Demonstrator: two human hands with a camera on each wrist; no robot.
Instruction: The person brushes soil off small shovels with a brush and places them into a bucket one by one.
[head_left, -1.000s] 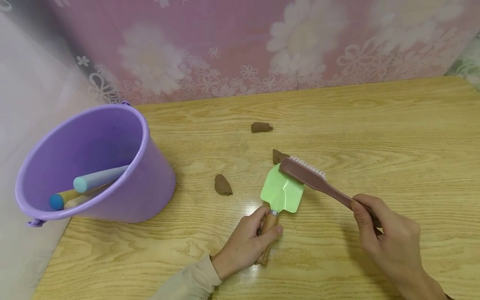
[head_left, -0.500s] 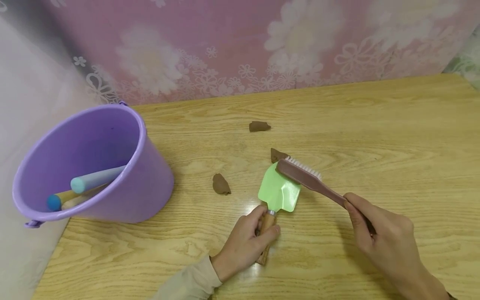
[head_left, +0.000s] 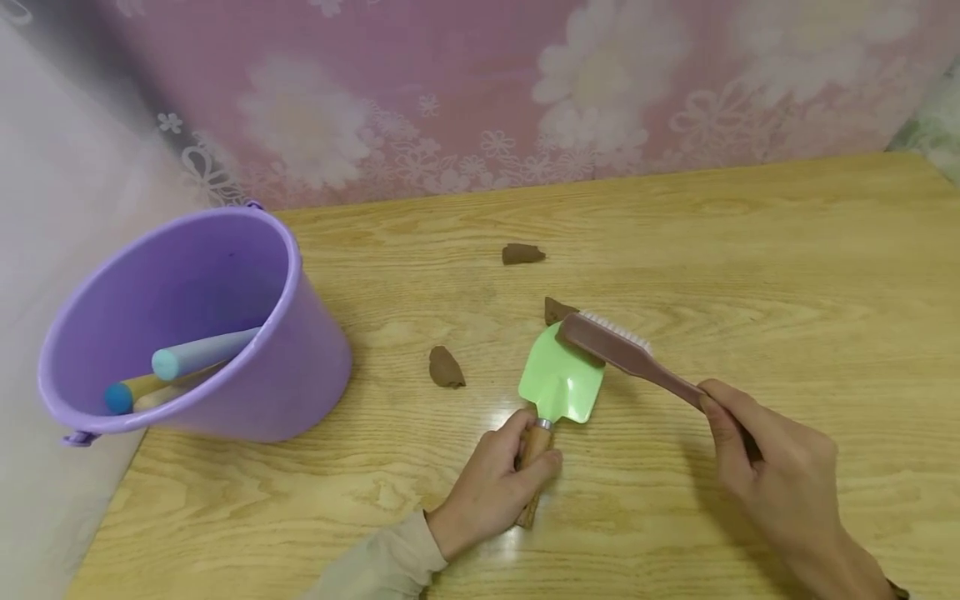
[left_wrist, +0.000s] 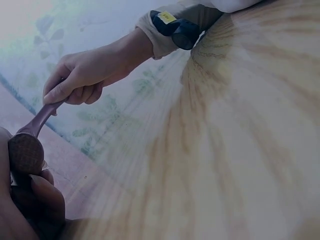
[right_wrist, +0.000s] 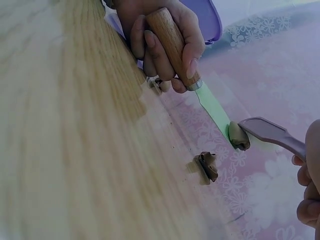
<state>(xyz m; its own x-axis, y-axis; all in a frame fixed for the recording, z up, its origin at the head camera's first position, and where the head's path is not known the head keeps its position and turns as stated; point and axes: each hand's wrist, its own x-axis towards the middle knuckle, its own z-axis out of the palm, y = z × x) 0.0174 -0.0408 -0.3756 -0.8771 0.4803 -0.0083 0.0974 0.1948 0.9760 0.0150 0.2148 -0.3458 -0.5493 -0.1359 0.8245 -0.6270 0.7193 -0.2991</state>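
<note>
My left hand (head_left: 491,487) grips the shovel (head_left: 561,382) by its handle, right hand (head_left: 772,471) clenched on the brush (head_left: 615,348) — it has barely shifted over the blade's far edge, the clay lump (head_left: 557,310) still just beyond it.

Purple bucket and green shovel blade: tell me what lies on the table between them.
In the head view, one brown clay lump lies on the wooden table between the purple bucket and the green shovel blade; otherwise bare wood.

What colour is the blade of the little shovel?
Light green, on the shovel with the wooden handle in the left hand. The head view shows it best.
</note>
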